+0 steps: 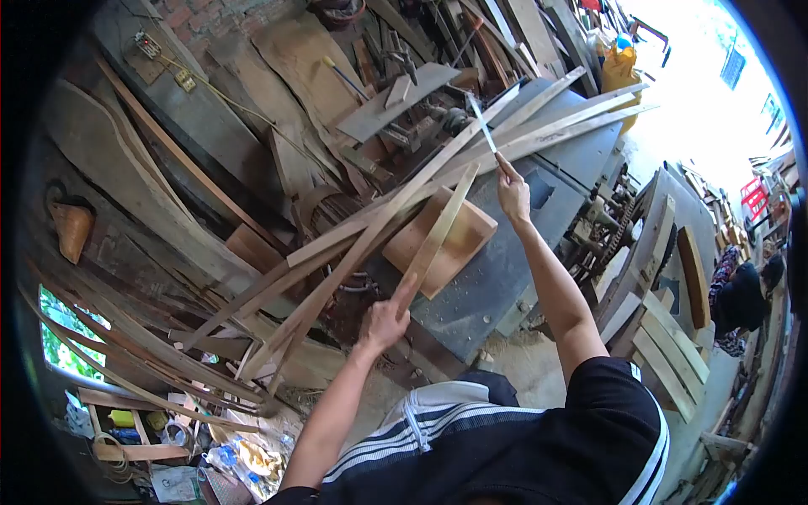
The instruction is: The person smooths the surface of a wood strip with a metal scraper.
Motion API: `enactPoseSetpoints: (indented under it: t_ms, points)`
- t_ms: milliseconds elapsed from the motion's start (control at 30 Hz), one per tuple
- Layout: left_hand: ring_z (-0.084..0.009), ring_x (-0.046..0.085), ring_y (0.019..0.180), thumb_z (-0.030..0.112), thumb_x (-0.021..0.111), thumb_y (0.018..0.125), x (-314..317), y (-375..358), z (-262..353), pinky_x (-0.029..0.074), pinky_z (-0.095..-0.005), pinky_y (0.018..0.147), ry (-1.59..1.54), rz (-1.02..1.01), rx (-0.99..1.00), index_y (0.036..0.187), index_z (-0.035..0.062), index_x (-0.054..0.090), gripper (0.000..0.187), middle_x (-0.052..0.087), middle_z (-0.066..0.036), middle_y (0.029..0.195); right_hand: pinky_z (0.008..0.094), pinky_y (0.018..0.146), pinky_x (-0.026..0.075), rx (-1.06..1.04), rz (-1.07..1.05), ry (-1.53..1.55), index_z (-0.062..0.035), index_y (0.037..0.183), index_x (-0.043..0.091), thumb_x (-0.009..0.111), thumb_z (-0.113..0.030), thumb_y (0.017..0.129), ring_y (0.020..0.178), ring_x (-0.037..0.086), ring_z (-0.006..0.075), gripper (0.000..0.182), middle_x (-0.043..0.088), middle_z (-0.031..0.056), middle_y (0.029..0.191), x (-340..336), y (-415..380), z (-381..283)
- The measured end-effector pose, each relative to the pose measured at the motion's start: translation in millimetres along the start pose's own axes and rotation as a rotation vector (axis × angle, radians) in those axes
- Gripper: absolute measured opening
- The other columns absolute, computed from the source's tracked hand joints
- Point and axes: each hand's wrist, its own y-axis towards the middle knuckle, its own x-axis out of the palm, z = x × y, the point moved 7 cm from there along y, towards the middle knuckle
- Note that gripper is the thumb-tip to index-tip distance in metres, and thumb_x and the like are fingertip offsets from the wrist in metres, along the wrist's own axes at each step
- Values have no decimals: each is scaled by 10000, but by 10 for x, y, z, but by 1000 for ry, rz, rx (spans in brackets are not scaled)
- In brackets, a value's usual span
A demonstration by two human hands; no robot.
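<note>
My left hand (pixel 387 326) is closed round the near end of a flat wooden strip (pixel 448 220), index finger laid along it. The strip slants up and away, tapering at its far end, and crosses over a wide, pale brown piece of wood (pixel 472 239) with a curved face. Farther forward, my right hand (pixel 512 195) grips the handle of a knife-like tool. Its long, narrow, light blade (pixel 482 122) points up and away, overlapping long wooden battens (pixel 539 139) in this view. The curved piece sits on a grey metal machine table (pixel 459 313).
Long battens cross the machine table and reach down to the left. Large planks (pixel 126 160) lean at the left, with more boards at the back wall. A yellow sack (pixel 620 71) stands behind the table. At the far right is another person (pixel 741 295).
</note>
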Motion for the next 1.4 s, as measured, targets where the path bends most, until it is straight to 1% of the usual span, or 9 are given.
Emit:
enactPoseSetpoints:
  t_ms: [333,667,767,967,1033,1167,1233,1333,1400]
  points:
    - [-485,683,933,233,645,873,-160,1204,381,554,-587,832,228,-126,-2,1593,388,142,892,701,-291,980,535,798,559,-22,-164,-483,-455,1415,531,433,-420,1035,927,697,442,395,717,237,1013,224,-360,35]
    - [-493,680,897,202,712,830,98,695,117,558,-597,812,145,-82,-9,1610,356,28,1049,709,-270,966,510,692,580,-72,-109,-512,-406,1408,552,433,-324,1035,815,724,408,400,732,202,901,294,-454,-215]
    - [-496,679,888,198,704,831,146,707,47,561,-594,798,136,-60,29,1610,359,25,1046,709,-267,972,508,598,573,-481,8,-247,-338,1382,582,514,-182,965,714,722,383,451,710,201,812,309,-1033,-406]
    - [-492,681,856,176,685,831,156,697,66,567,-583,759,97,-40,49,1611,361,35,1032,711,-254,971,430,479,549,-545,-146,-365,-369,1455,529,534,-229,975,580,695,292,500,704,152,744,260,-1044,-369]
    - [-498,683,807,201,680,835,132,693,87,563,-583,728,53,27,83,1610,369,97,984,704,-269,849,429,471,550,-298,-18,-738,-337,1444,541,513,-263,991,592,700,312,460,721,170,800,291,-432,-151]
    - [-465,691,818,155,666,833,159,706,77,564,-572,717,140,-3,74,1612,365,91,991,709,-243,943,506,620,585,-172,-68,-584,-300,1414,569,541,-212,983,723,715,389,441,719,180,826,263,-540,-313]
    - [-462,691,836,165,656,841,166,739,55,564,-573,736,122,-39,35,1608,387,101,972,709,-238,945,477,569,583,-685,125,-306,-312,1429,560,583,-141,948,640,707,360,510,710,184,780,424,-1130,-285]
    - [-449,694,884,185,657,857,176,704,24,570,-564,782,115,12,40,1591,434,153,924,708,-226,980,433,533,569,-460,-352,-596,-350,1471,523,633,-136,880,609,713,289,638,688,149,689,460,-1474,-505]
    - [-443,697,880,188,658,862,163,673,37,574,-558,781,125,-19,20,1588,439,162,914,708,-220,971,447,530,564,-398,-239,-578,-339,1438,545,579,-204,938,652,715,319,519,697,178,743,422,-1034,-399]
